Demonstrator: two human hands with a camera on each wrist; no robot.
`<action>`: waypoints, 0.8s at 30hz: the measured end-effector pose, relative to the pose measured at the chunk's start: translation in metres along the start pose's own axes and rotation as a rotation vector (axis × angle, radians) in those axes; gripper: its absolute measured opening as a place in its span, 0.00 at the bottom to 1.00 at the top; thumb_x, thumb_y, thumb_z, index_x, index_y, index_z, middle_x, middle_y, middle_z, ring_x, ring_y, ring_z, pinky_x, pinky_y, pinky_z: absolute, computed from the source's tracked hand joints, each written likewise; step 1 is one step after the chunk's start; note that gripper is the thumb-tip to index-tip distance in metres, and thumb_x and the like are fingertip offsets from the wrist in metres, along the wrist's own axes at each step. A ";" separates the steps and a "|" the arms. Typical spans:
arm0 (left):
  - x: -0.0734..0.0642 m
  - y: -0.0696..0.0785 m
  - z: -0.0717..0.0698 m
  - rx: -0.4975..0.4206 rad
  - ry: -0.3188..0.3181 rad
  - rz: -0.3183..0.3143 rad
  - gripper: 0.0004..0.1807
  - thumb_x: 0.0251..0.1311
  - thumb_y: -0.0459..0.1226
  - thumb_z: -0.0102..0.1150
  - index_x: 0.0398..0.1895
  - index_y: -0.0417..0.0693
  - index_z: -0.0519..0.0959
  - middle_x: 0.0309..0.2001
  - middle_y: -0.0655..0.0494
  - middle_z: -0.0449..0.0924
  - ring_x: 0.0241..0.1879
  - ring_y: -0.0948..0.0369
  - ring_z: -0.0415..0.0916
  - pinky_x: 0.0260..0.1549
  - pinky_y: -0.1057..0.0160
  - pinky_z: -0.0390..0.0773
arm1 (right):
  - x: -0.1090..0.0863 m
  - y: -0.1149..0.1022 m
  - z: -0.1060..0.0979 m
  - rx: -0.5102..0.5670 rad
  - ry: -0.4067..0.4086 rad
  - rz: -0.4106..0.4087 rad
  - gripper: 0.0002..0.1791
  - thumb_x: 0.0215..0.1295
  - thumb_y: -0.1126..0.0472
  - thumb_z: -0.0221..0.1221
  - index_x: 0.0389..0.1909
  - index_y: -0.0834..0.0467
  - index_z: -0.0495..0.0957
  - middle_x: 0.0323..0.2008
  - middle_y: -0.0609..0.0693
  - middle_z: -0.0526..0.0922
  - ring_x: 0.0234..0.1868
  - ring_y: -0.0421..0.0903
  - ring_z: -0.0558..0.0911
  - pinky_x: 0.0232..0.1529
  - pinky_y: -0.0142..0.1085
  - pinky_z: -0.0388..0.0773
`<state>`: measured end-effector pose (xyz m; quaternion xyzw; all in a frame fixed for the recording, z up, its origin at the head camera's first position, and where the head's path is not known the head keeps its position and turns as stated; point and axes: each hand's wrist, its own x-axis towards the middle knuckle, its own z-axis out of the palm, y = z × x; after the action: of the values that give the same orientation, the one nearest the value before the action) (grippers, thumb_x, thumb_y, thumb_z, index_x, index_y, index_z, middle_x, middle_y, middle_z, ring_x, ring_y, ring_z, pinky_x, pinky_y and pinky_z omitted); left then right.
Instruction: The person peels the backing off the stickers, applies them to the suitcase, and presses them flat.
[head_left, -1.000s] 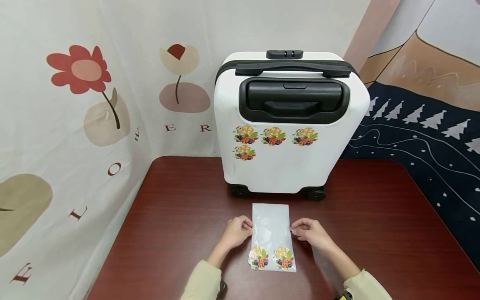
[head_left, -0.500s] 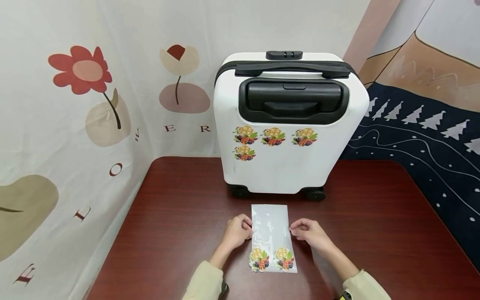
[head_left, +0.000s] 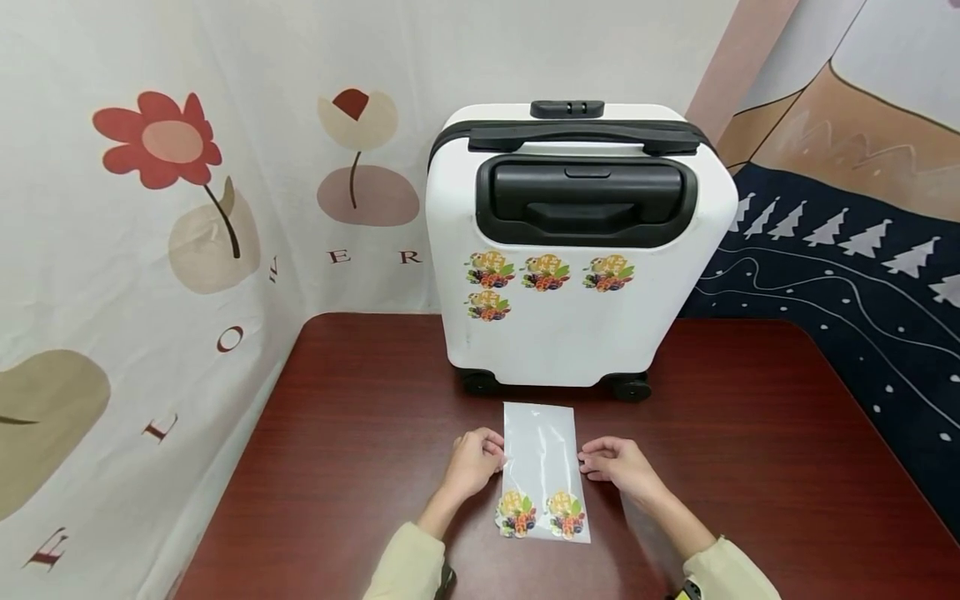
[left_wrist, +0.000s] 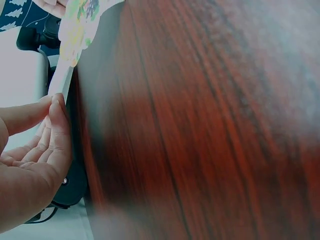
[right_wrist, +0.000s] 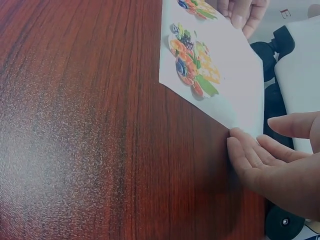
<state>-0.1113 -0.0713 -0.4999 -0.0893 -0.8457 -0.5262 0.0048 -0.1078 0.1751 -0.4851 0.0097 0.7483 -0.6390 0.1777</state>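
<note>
A glossy white sticker sheet (head_left: 538,454) lies between my hands in the head view, two fruit stickers (head_left: 566,512) (head_left: 516,514) along its near end. My left hand (head_left: 471,465) pinches its left edge between thumb and fingertip; the left wrist view shows the thumb and finger meeting there. At the opposite edge is my right hand (head_left: 621,468). In the right wrist view its fingers (right_wrist: 255,157) touch the sheet's edge from the side, while the thumb stands apart from them. The left sticker sticks out slightly past the sheet's left edge.
Behind the sheet a white suitcase (head_left: 551,342) stands upright on black wheels (head_left: 632,387). Several fruit stickers (head_left: 547,273) are on its front, below the black recessed handle (head_left: 588,200). Everything rests on a dark red wooden table (head_left: 360,433), with printed cloths (head_left: 360,283) hanging behind.
The sheet has shifted slightly away from me, toward the suitcase, and the shine on it has changed. Both hands stay at nearly the same spots beside it.
</note>
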 end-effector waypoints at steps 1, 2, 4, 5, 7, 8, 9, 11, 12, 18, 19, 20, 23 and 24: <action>0.000 0.000 0.000 -0.007 0.004 0.009 0.07 0.41 0.22 0.56 0.27 0.34 0.76 0.19 0.58 0.76 0.18 0.68 0.72 0.17 0.69 0.73 | 0.000 0.000 0.001 0.002 0.006 0.008 0.13 0.61 0.74 0.51 0.42 0.81 0.68 0.38 0.68 0.78 0.35 0.51 0.81 0.38 0.43 0.78; 0.000 0.000 -0.001 -0.005 0.007 0.022 0.06 0.42 0.23 0.56 0.27 0.35 0.76 0.19 0.59 0.76 0.19 0.68 0.72 0.18 0.69 0.73 | 0.000 0.000 0.001 0.002 0.012 0.016 0.13 0.61 0.74 0.51 0.43 0.81 0.68 0.38 0.68 0.78 0.35 0.51 0.81 0.39 0.43 0.78; 0.000 0.000 0.000 0.002 0.008 0.011 0.06 0.43 0.23 0.57 0.27 0.35 0.76 0.19 0.58 0.76 0.20 0.68 0.72 0.19 0.69 0.73 | 0.001 0.000 0.002 0.000 0.023 0.028 0.13 0.61 0.74 0.51 0.43 0.81 0.68 0.38 0.68 0.78 0.35 0.50 0.80 0.38 0.43 0.78; 0.000 0.001 0.000 0.006 0.009 0.000 0.06 0.43 0.23 0.57 0.27 0.35 0.76 0.20 0.58 0.76 0.20 0.67 0.72 0.20 0.69 0.73 | 0.001 -0.001 0.002 0.000 0.028 0.031 0.13 0.61 0.74 0.51 0.43 0.81 0.68 0.38 0.67 0.78 0.34 0.50 0.80 0.38 0.43 0.78; 0.000 0.006 -0.001 0.015 0.003 -0.050 0.06 0.44 0.23 0.59 0.28 0.35 0.77 0.21 0.56 0.77 0.22 0.66 0.73 0.22 0.69 0.74 | 0.001 -0.001 0.003 -0.003 0.039 0.036 0.13 0.61 0.74 0.50 0.43 0.81 0.68 0.37 0.67 0.79 0.34 0.49 0.80 0.38 0.43 0.78; 0.000 0.006 -0.001 0.023 0.002 -0.056 0.06 0.44 0.23 0.59 0.28 0.35 0.77 0.21 0.55 0.77 0.22 0.66 0.73 0.22 0.70 0.73 | 0.002 -0.001 0.003 -0.008 0.042 0.037 0.13 0.61 0.74 0.50 0.43 0.81 0.69 0.37 0.66 0.79 0.34 0.49 0.80 0.37 0.42 0.78; 0.000 0.006 -0.001 0.030 0.000 -0.063 0.06 0.45 0.23 0.59 0.28 0.35 0.77 0.21 0.55 0.77 0.22 0.65 0.73 0.22 0.70 0.73 | 0.001 -0.001 0.003 -0.012 0.045 0.040 0.12 0.61 0.74 0.50 0.43 0.81 0.69 0.37 0.66 0.79 0.34 0.49 0.80 0.37 0.42 0.78; 0.000 0.007 -0.001 0.037 -0.002 -0.073 0.06 0.46 0.23 0.60 0.29 0.35 0.77 0.22 0.55 0.77 0.22 0.66 0.72 0.22 0.71 0.73 | 0.001 -0.001 0.003 -0.021 0.048 0.045 0.12 0.61 0.74 0.50 0.43 0.80 0.69 0.36 0.65 0.79 0.34 0.50 0.80 0.37 0.42 0.78; 0.000 0.008 -0.002 0.040 -0.002 -0.076 0.06 0.46 0.23 0.60 0.29 0.35 0.77 0.22 0.55 0.76 0.22 0.66 0.72 0.22 0.71 0.73 | 0.001 -0.001 0.004 -0.025 0.049 0.047 0.12 0.61 0.74 0.50 0.43 0.80 0.69 0.36 0.65 0.79 0.34 0.50 0.80 0.37 0.42 0.79; 0.001 0.007 -0.002 0.026 -0.001 -0.100 0.05 0.48 0.25 0.60 0.29 0.36 0.77 0.23 0.55 0.76 0.23 0.65 0.72 0.21 0.70 0.73 | 0.002 0.000 0.004 -0.052 0.027 0.033 0.12 0.59 0.75 0.52 0.42 0.80 0.70 0.32 0.61 0.79 0.32 0.48 0.79 0.35 0.40 0.79; 0.001 0.006 -0.001 0.023 -0.001 -0.101 0.05 0.48 0.25 0.60 0.29 0.36 0.76 0.23 0.55 0.76 0.23 0.65 0.72 0.21 0.70 0.73 | 0.003 0.000 0.004 -0.056 0.020 0.028 0.12 0.59 0.75 0.52 0.42 0.80 0.70 0.32 0.60 0.79 0.32 0.47 0.79 0.34 0.40 0.79; 0.001 0.006 -0.001 0.021 -0.001 -0.101 0.05 0.48 0.24 0.60 0.29 0.36 0.76 0.23 0.55 0.76 0.23 0.65 0.72 0.21 0.70 0.73 | 0.003 0.000 0.004 -0.059 0.015 0.024 0.12 0.59 0.75 0.53 0.42 0.80 0.70 0.32 0.60 0.79 0.32 0.47 0.79 0.34 0.40 0.79; 0.001 0.006 -0.002 0.017 0.001 -0.101 0.05 0.48 0.24 0.59 0.30 0.36 0.76 0.23 0.55 0.76 0.23 0.64 0.73 0.21 0.70 0.74 | 0.004 0.000 0.004 -0.071 0.020 0.024 0.12 0.58 0.75 0.52 0.41 0.80 0.70 0.31 0.58 0.79 0.31 0.47 0.78 0.33 0.39 0.79; 0.001 0.006 -0.002 0.015 0.001 -0.102 0.05 0.48 0.24 0.59 0.30 0.36 0.76 0.23 0.54 0.76 0.24 0.64 0.73 0.22 0.70 0.74 | 0.004 0.000 0.005 -0.074 0.026 0.026 0.11 0.58 0.76 0.52 0.41 0.80 0.70 0.30 0.58 0.79 0.30 0.47 0.78 0.33 0.39 0.79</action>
<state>-0.1114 -0.0702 -0.4939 -0.0459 -0.8530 -0.5195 -0.0207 -0.1102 0.1699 -0.4867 0.0212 0.7736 -0.6083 0.1765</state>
